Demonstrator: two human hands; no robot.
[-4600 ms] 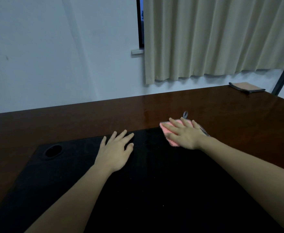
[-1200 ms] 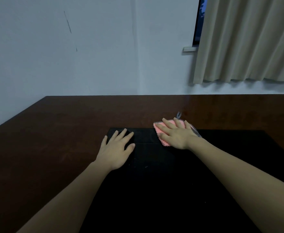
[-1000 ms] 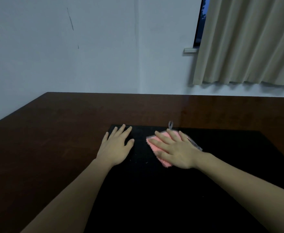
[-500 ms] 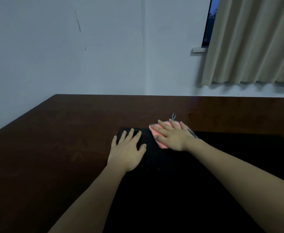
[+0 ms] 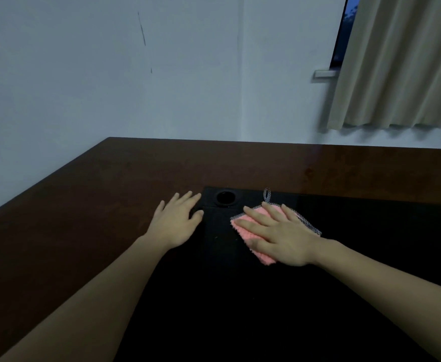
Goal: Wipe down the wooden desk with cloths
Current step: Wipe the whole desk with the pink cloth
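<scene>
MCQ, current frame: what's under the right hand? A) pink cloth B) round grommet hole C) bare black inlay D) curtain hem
A: the right hand lies flat, fingers straight, on the pink cloth, which rests on the black inlay; the grommet hole sits apart, beyond the fingertips.

pink cloth [image 5: 250, 232] partly under right hand [image 5: 279, 237]

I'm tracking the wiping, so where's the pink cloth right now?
On the black desk mat, pressed flat under the right hand, the pink cloth lies just right of the round hole.
</scene>
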